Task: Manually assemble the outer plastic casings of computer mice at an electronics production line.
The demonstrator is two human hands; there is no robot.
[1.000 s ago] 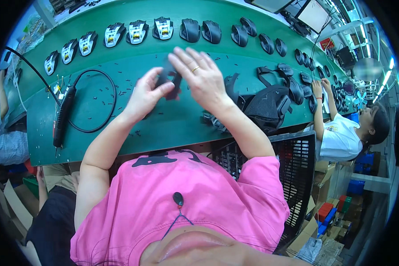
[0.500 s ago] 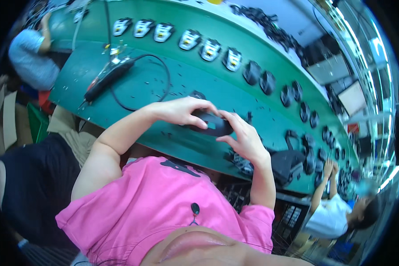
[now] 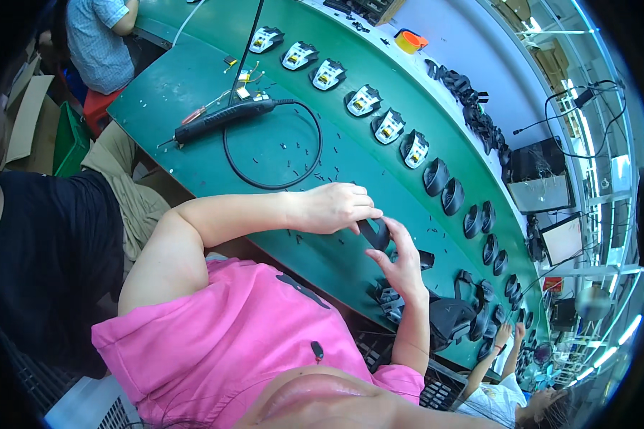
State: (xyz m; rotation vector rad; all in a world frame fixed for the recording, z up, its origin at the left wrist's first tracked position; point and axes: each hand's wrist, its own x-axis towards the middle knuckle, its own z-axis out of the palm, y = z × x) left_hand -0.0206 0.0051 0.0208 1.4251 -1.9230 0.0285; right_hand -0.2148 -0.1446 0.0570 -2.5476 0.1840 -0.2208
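A small curved black plastic shell (image 3: 374,234) is held up over the green bench between my two hands. My left hand (image 3: 333,209) pinches its upper left edge, with thumb and fingers close together. Curled round its right side, my right hand (image 3: 399,261) has the thumb below and the fingers above. The shell is tilted, and the fingers hide part of it. Behind my right hand lies another dark part (image 3: 426,259), partly covered.
A black corded power tool (image 3: 225,120) lies at the left. White-and-black units (image 3: 365,101) and black shells (image 3: 436,176) line the far side. A black bag (image 3: 451,320) sits at the right. People (image 3: 104,46) work at both ends; one in black (image 3: 46,264) is beside me.
The view has swung, so the bench contents sit differently in it. My hands have tilted the shell, which lay flatter and showed more of its surface before. Both hands still hold it.
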